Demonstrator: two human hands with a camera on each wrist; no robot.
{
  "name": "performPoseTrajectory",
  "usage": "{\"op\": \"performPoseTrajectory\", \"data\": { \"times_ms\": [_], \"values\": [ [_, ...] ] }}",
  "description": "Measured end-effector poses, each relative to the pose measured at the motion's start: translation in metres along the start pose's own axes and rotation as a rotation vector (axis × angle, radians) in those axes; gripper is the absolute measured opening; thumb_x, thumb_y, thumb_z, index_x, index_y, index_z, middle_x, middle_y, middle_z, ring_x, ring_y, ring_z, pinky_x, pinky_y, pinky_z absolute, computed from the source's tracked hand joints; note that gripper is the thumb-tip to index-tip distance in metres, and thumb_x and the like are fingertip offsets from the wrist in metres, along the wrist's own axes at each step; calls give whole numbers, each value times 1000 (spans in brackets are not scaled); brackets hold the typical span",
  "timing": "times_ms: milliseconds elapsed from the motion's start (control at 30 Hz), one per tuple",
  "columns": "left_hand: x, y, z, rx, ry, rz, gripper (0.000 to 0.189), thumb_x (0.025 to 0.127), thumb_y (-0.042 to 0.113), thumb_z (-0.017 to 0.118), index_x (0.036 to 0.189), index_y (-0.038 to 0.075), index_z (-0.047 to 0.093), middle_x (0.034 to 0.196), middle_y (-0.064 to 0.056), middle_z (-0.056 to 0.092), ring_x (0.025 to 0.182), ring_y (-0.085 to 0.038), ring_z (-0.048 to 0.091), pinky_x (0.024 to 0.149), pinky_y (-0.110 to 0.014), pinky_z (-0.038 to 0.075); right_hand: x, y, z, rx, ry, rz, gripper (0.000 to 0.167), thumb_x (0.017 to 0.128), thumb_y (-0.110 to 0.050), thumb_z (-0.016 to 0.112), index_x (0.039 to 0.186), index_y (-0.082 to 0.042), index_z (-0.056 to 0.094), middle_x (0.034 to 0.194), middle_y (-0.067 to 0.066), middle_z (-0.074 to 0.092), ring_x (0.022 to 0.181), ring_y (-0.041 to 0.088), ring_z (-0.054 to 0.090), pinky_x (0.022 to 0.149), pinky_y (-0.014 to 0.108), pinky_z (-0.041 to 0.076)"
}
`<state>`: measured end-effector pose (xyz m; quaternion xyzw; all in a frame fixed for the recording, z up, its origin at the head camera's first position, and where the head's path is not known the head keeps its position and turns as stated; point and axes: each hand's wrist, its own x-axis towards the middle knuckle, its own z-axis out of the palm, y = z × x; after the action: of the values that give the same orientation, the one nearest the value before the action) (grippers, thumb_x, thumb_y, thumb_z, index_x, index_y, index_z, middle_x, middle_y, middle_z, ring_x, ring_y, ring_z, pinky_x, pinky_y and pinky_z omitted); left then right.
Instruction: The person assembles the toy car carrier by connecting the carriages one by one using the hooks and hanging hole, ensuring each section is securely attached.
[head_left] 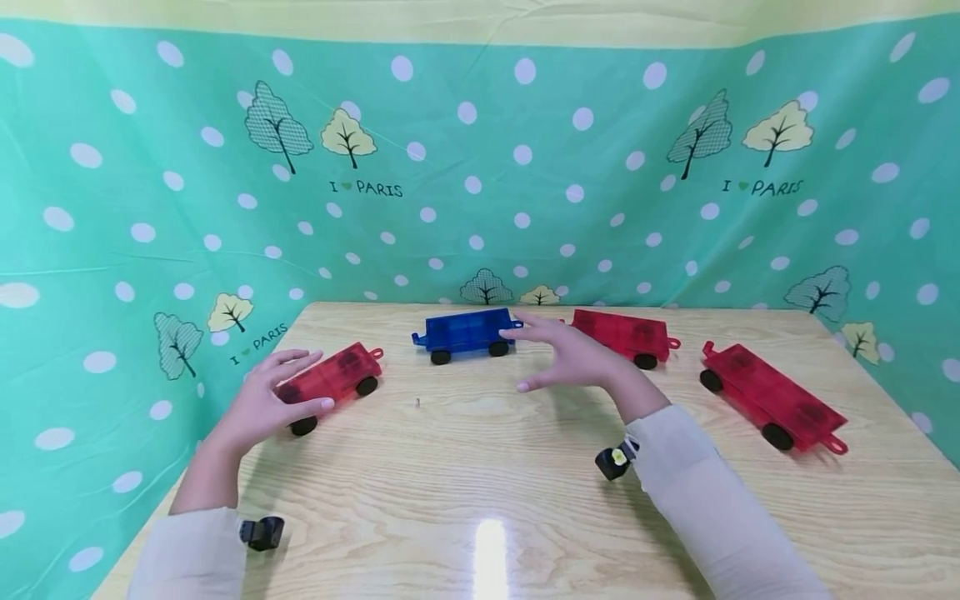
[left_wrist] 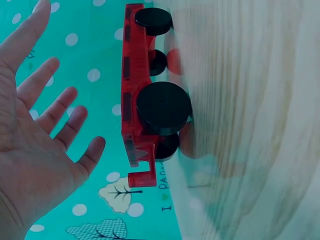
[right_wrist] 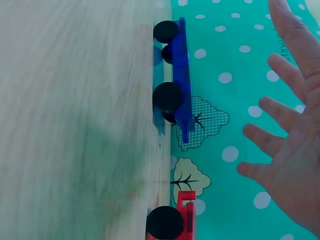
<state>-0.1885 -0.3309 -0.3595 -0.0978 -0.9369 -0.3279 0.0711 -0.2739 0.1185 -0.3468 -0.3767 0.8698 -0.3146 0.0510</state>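
Observation:
My left hand (head_left: 266,400), fingers spread, hovers at the left red toy train car (head_left: 333,377); in the left wrist view a gap shows between the palm and that flat car on black wheels. Over the back middle of the table, my right hand (head_left: 573,354) reaches with its fingers apart, holding nothing. Its fingertips overlap the right end of the blue train car (head_left: 467,332) in the head view, while the right wrist view shows them apart. Behind the right wrist stands another red car (head_left: 626,335), its left end partly hidden by the hand.
A third red train car (head_left: 776,396) stands slanted at the table's right side. The wooden table (head_left: 420,500) ends at a green dotted curtain (head_left: 465,150) at the back and sides. A tiny speck (head_left: 417,402) lies near the middle.

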Motion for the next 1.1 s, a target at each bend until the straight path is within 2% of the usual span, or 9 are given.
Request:
{"op": "performPoseTrajectory", "data": {
  "times_ms": [300,633,867,1100],
  "values": [
    [2,-2,-5,-6,-21,-10,80,80,31,82,147,7,44,148,-25,31,134,-53,20,94,-71,30,26,2,0,15,-16,0,75,77,-33,84,143,-17,52,160,10,23,145,34,20,110,55,29],
    [10,-4,0,23,-33,-25,84,79,38,82,148,9,43,149,-25,31,134,-53,20,95,-72,29,52,5,7,28,3,28,69,77,-40,82,139,-24,57,159,3,26,146,29,21,111,53,29],
    [15,-3,0,17,-54,-38,88,78,40,83,149,9,42,151,-24,29,136,-52,19,96,-72,30,72,14,17,121,39,97,66,77,-34,84,137,-25,59,156,0,33,146,26,21,111,52,30],
    [17,-5,4,-2,-56,-30,85,78,36,83,147,7,44,149,-25,32,135,-50,24,94,-66,39,87,20,21,164,15,168,63,80,-28,83,137,-25,59,153,-6,38,146,25,22,112,52,26]
  ]
}}
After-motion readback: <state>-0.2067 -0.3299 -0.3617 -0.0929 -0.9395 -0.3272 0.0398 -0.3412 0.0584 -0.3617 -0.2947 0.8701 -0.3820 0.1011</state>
